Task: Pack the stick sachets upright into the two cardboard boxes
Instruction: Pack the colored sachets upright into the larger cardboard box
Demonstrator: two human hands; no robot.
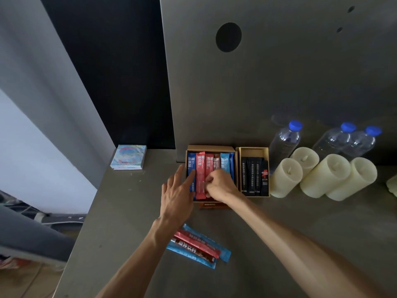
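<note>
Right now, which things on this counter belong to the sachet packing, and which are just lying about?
Job:
larger box of coloured sachets
smaller box of black sachets
loose sachets
left hand
right hand

Lying about:
three water bottles
four candles
small printed packet

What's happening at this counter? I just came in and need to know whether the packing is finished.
Not finished. A person's right hand pinches a red sachet in the larger box, while the left hand rests fingers on a blue one there. The smaller box holds black sachets. A few loose sachets lie on the counter.
</note>
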